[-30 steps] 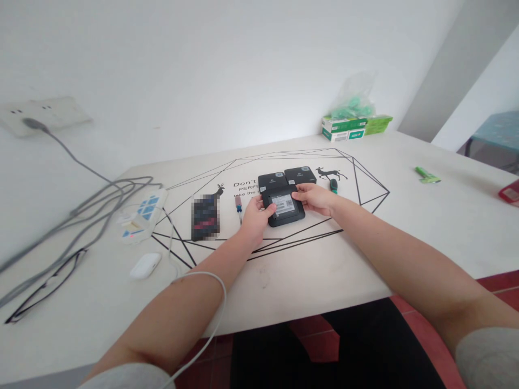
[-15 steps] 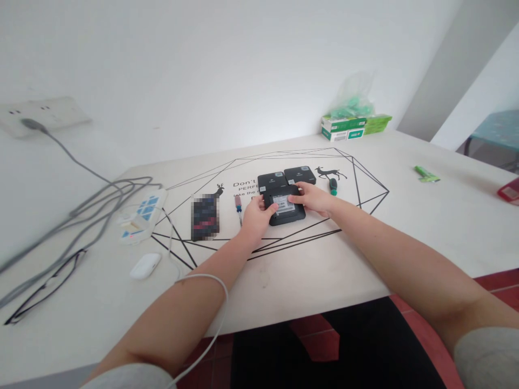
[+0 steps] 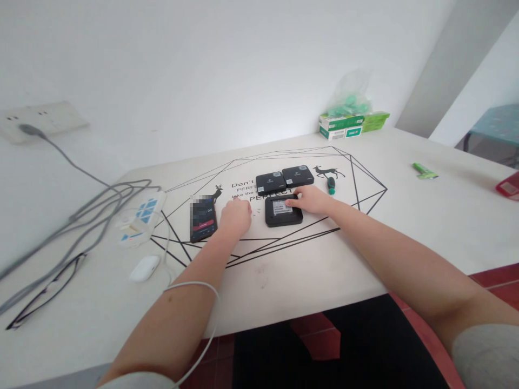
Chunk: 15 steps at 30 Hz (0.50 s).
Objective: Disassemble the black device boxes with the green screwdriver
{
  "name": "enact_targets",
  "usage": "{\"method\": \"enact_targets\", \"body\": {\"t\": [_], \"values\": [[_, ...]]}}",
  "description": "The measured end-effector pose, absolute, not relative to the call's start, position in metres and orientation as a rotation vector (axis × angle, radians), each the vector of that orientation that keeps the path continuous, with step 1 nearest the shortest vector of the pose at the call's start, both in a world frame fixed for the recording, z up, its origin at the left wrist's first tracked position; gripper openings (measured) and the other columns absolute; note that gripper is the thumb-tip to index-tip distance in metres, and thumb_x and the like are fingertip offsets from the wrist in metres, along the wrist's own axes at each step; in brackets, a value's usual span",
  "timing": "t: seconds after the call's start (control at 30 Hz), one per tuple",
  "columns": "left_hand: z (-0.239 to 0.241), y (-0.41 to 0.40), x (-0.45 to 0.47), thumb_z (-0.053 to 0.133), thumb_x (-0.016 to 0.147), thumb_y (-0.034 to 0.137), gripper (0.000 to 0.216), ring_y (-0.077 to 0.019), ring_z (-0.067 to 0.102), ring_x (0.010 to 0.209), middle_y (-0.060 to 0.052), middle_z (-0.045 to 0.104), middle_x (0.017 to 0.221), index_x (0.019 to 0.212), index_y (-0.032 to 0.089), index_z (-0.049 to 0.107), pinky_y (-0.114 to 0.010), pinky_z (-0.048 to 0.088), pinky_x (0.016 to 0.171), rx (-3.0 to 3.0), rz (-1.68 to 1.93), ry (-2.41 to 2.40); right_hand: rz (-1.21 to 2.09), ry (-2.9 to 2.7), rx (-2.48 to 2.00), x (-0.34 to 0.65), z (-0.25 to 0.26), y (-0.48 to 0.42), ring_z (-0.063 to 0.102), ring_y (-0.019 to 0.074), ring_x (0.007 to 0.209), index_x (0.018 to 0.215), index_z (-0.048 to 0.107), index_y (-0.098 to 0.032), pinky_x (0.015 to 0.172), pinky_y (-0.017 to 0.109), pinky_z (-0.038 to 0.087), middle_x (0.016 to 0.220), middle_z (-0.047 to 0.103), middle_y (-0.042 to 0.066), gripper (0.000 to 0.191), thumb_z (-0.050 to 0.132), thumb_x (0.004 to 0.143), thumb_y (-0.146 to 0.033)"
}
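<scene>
The black device point(image 3: 284, 210) lies label-up, seemingly still unopened, the right hand point(image 3: 311, 199) resting flat fingers on its edge, the left hand point(image 3: 235, 216) curled beside a phone point(image 3: 203, 220), grip indiscernible.

Bright, flat, diffuse light; source not in view. White wall point(image 3: 203, 70) close to washed out, brightest just above the tabletop's far edge. Tabletop point(image 3: 405, 227) evenly lit. Shadows faint and soft: a thin one beneath the black device point(image 3: 284, 212), weak ones under the forearms point(image 3: 194, 302) at the near edge. Centre sharp, though the device's label is too small to read. Cables point(image 3: 81, 216) by the left edge smeared. Wide-lens bowing toward the corners. Phone point(image 3: 203, 219) screen pixelated.
</scene>
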<state>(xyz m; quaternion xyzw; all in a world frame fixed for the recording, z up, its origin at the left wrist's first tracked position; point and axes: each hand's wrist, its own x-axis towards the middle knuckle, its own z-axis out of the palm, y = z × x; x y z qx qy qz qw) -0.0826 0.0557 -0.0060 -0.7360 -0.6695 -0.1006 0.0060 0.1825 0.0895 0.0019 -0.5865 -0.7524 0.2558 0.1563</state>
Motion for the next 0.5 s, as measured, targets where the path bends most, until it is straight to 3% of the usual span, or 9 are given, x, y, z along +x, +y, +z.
{"method": "enact_targets", "body": {"t": [0.17,0.33,0.5], "values": [[-0.006,0.057,-0.083,0.064,0.09,0.022,0.015,-0.033,0.069,0.097,-0.016,0.073,0.094,0.089,0.019,0.078,-0.04,0.054,0.089,-2.429,-0.251,-2.038,0.459,-2.076,-1.763,0.19,0.01,0.095,0.07,0.0313,0.108,0.115,0.073,-0.018,0.086,0.036,0.051,0.111,0.078,0.014,0.041,0.06,0.095,-0.052],[-0.004,0.055,-0.081,0.062,0.09,0.018,0.016,-0.029,0.07,0.095,-0.013,0.074,0.098,0.085,0.02,0.077,-0.036,0.052,0.09,-2.532,-0.238,-1.942,0.371,-1.913,-1.878,0.203,0.014,0.104,0.07,0.0303,0.106,0.1,0.073,-0.018,0.086,0.037,0.051,0.107,0.078,0.014,0.031,0.054,0.099,-0.043],[-0.003,0.05,-0.075,0.057,0.095,0.021,0.019,-0.0307,0.069,0.097,-0.015,0.072,0.1,0.087,0.018,0.074,-0.037,0.052,0.087,-2.516,-0.23,-1.923,0.484,-2.097,-1.866,0.188,0.008,0.094,0.07,0.0344,0.108,0.102,0.072,-0.018,0.086,0.039,0.051,0.115,0.077,0.018,0.044,0.052,0.099,-0.057]]}}
